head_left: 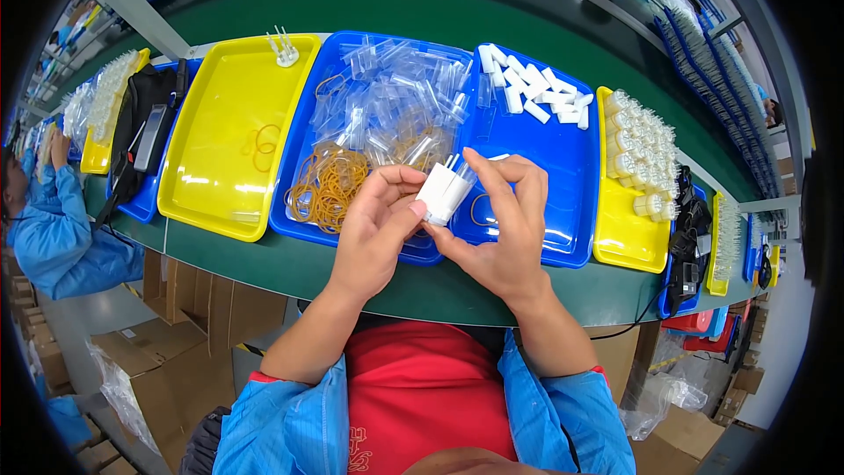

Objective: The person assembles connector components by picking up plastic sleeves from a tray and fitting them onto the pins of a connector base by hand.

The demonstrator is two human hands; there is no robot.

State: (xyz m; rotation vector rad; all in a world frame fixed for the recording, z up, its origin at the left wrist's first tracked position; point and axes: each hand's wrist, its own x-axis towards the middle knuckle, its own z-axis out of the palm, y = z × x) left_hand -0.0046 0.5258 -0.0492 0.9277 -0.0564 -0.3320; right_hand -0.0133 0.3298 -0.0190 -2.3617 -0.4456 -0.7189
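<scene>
Between my hands, over the front of the blue trays, is a bundle of white cylinders and clear plastic tubes. My left hand grips its left side with thumb and fingers. The fingers of my right hand close on a clear tube at the right, the thumb at the bundle's lower end. Behind it, one blue tray holds loose clear tubes and a heap of tan rubber bands. White cylinders lie at the back of the other blue tray.
A yellow tray at left carries a white pronged piece and a few rubber bands. Rows of white assemblies stand in a yellow tray at right. A person in blue works farther left. Cardboard boxes stand below.
</scene>
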